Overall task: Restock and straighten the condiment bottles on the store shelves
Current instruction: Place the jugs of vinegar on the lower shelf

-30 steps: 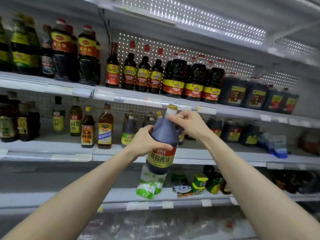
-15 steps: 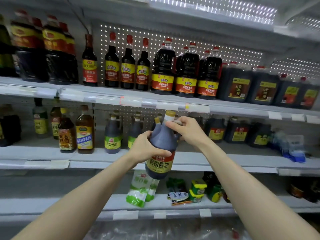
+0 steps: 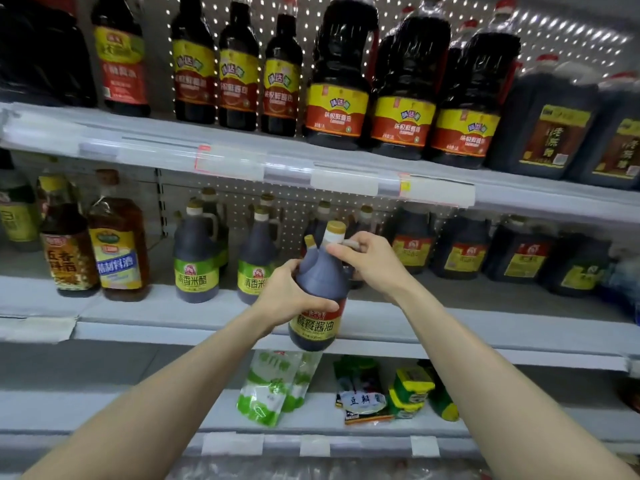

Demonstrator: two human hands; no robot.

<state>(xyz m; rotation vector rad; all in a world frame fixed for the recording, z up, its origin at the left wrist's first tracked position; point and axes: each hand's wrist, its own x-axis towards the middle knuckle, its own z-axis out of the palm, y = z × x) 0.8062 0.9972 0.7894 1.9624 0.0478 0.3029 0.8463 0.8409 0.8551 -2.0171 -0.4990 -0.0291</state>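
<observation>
Soy sauce bottle (image 3: 320, 278) is off the shelving and carried in both hands, hanging just in front of the front edge of the middle shelf (image 3: 485, 327), its base a little below that edge and its cap leaning slightly to the right. The left hand (image 3: 291, 296) wraps round the belly of the bottle above the label. The right hand (image 3: 370, 261) curls round the handle beside the neck.

The grip is the same as a second ago. What has changed is the closeness: the shelving now fills far more of the view, and the bottle has come up from in front of the lower shelf to the level of the middle one. It now lines up with the row of matching bottles (image 3: 323, 216) standing at the back of that shelf, between the green-labelled vinegar bottles (image 3: 196, 258) on the left and the dark jugs (image 3: 412, 244) on the right.

By my reading, the carry is nearly over and the placing comes next. The bottle has yet to clear the shelf's front edge and be set upright with its label forward.
</observation>
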